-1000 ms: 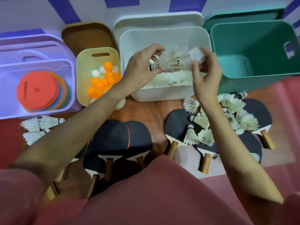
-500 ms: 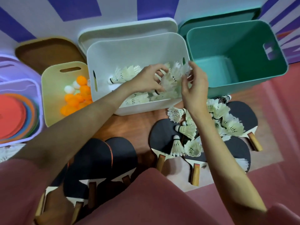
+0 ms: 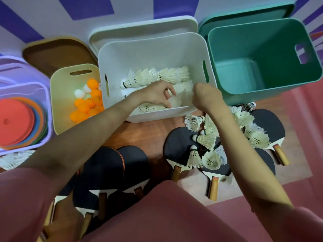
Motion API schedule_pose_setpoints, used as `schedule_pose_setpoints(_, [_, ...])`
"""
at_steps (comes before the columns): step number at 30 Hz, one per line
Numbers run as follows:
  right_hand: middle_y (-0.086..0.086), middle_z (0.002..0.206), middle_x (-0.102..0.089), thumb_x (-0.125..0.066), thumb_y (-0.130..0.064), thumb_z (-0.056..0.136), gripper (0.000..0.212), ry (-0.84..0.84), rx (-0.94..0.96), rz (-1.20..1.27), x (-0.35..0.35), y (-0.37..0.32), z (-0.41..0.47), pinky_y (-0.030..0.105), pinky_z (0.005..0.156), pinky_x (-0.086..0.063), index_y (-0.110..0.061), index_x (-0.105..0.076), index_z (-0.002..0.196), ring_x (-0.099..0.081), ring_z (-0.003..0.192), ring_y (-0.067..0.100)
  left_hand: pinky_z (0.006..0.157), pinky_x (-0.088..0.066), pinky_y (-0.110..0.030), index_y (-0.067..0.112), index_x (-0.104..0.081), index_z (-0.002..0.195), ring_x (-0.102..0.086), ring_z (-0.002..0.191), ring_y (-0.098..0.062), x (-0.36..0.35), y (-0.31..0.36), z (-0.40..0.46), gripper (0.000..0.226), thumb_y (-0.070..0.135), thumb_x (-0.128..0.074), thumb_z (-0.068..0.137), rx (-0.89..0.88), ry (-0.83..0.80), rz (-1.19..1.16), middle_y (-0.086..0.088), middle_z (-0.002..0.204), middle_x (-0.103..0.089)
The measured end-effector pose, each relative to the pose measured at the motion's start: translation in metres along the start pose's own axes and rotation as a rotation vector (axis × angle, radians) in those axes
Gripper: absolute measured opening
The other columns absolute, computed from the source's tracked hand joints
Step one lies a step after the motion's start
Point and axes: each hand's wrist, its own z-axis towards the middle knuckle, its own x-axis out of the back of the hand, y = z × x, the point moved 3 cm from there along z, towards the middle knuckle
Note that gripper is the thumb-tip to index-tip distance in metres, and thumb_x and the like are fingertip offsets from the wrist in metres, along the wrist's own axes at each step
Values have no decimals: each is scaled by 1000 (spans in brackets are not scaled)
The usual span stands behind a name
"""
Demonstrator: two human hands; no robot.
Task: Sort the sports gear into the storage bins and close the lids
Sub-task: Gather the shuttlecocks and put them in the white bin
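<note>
Both hands, left and right, lower a shuttlecock stack into the white bin; finger grip hidden, cannot tell. Next: release, gather floor shuttlecocks.

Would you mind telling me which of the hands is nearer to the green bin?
The right hand. It sits at the white bin's right front corner, just left of the green bin. The left hand reaches into the white bin's middle, farther away.

Right hand fingers hidden behind its back; purple bin cropped left
</note>
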Motion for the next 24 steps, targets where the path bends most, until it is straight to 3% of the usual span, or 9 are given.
schedule_pose_setpoints(5, [18, 123, -58, -39, -3, 91, 29, -159, 29, -94, 2, -7, 11, 38, 86, -44, 0, -55, 115, -56, 112, 35, 93, -51, -31, 10, -65, 117, -63, 100, -14, 0, -1, 0, 40, 17, -77, 79, -24, -9, 13, -6, 113, -66])
schedule_pose_setpoints(8, [19, 125, -56, -39, -5, 92, 30, -153, 1, -82, 2, -8, 10, 37, 85, -43, -1, -54, 117, -54, 114, 36, 96, -47, -30, 12, -55, 131, -61, 104, -14, 4, 1, -9, 50, 22, -72, 84, -14, -3, 12, -4, 120, -62])
schedule_pose_setpoints(10, [21, 127, -52, -41, -7, 91, 32, -101, -13, -66, 3, -12, 4, 39, 92, -42, -1, -52, 120, -48, 119, 37, 96, -47, -31, 14, -50, 134, -60, 105, -16, 9, 0, -22, 54, 25, -70, 86, -20, 32, 15, -3, 121, -61])
schedule_pose_setpoints(13, [22, 127, -47, -43, -7, 91, 35, 84, 43, 78, 4, -27, -16, 42, 95, -39, 0, -46, 125, -43, 119, 38, 89, -46, -26, 13, -56, 129, -60, 102, -16, 22, -2, -55, 46, 24, -69, 86, -85, 208, 48, -3, 116, -64])
schedule_pose_setpoints(17, [21, 124, -49, -51, -14, 92, 42, 364, 353, 343, -1, -63, -59, 42, 98, -40, 0, -46, 131, -46, 115, 37, 91, -44, -19, 9, -58, 124, -60, 102, -14, 30, -12, -124, 38, 11, -65, 86, -201, 580, -9, -5, 112, -65])
schedule_pose_setpoints(20, [21, 124, -51, -53, -15, 90, 42, 403, 532, 358, -15, -97, -95, 44, 100, -41, 1, -49, 129, -48, 114, 37, 91, -37, -13, 9, -54, 128, -56, 107, -15, 23, -34, -190, 44, 7, -63, 85, -163, 799, -32, -7, 118, -61])
schedule_pose_setpoints(24, [18, 124, -50, -53, -15, 91, 39, 364, 658, 327, -34, -137, -128, 40, 96, -43, -1, -51, 127, -50, 112, 34, 92, -42, -30, 6, -55, 126, -56, 108, -25, 4, -78, -261, 45, 12, -60, 82, -30, 899, -3, -13, 117, -60])
